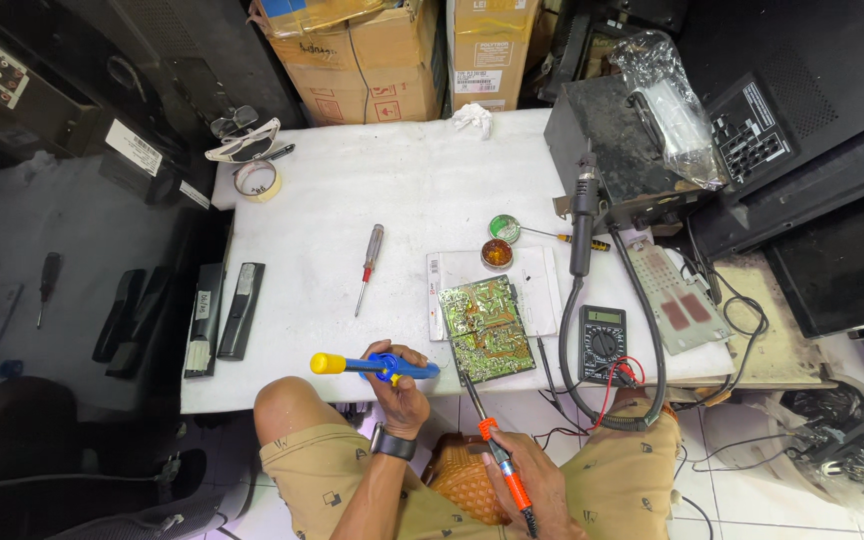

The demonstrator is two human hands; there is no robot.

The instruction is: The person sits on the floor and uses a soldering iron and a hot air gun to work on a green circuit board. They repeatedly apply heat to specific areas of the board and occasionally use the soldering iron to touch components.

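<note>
Fig.: desoldering step, by the look of it. Left hand [404, 385], grip closed on blue-and-yellow plastic desoldering pump [372, 366]; right hand [532, 480] holds orange-handled soldering iron [492, 455], tip at green circuit board [485, 328] just ahead on white bench [322, 200]. Next prob. needs pump nozzle beside heated joint.

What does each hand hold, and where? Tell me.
Left hand: blue desoldering pump, fingers around its body. Right hand: soldering iron, by its orange handle.

A green circuit board [485, 328] lies on a white table [352, 200]; the desoldering pump [372, 366] is blue and yellow, the soldering iron [500, 462] orange.
</note>
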